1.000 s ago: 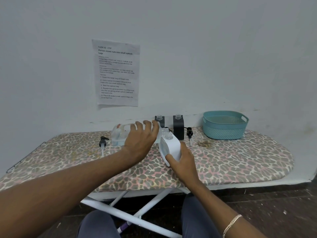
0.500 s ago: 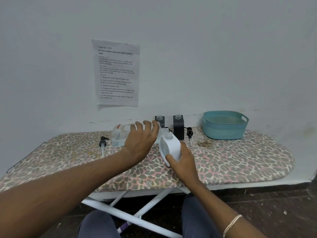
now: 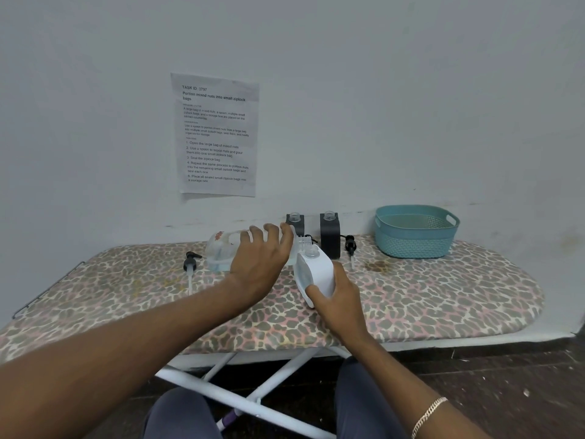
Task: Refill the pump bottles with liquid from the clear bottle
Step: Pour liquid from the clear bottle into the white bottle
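Clear bottle [image 3: 221, 248] is tipped sideways under the curled fingers [image 3: 269, 232] of the left hand [image 3: 259, 264], neck pretty much at the white pump bottle [image 3: 318, 274] mouth; right hand [image 3: 341, 301] wraps that one.

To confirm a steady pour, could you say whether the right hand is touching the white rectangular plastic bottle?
Touching. The head view shows the right hand gripping the white rectangular plastic bottle, thumb pressed against it.

Wall [image 3: 411, 90]: pale grey-white, matt, scuffed low down.
Notice [image 3: 218, 134]: printed paper sheet stuck flat on the wall.
Furniture: ironing board [image 3: 443, 296] against the wall, leopard-print cover, brown stain [image 3: 378, 266]; white metal legs [image 3: 240, 400] crossed beneath.
Floor [image 3: 506, 384]: dark, flecked with pale specks.
Light: soft, even.
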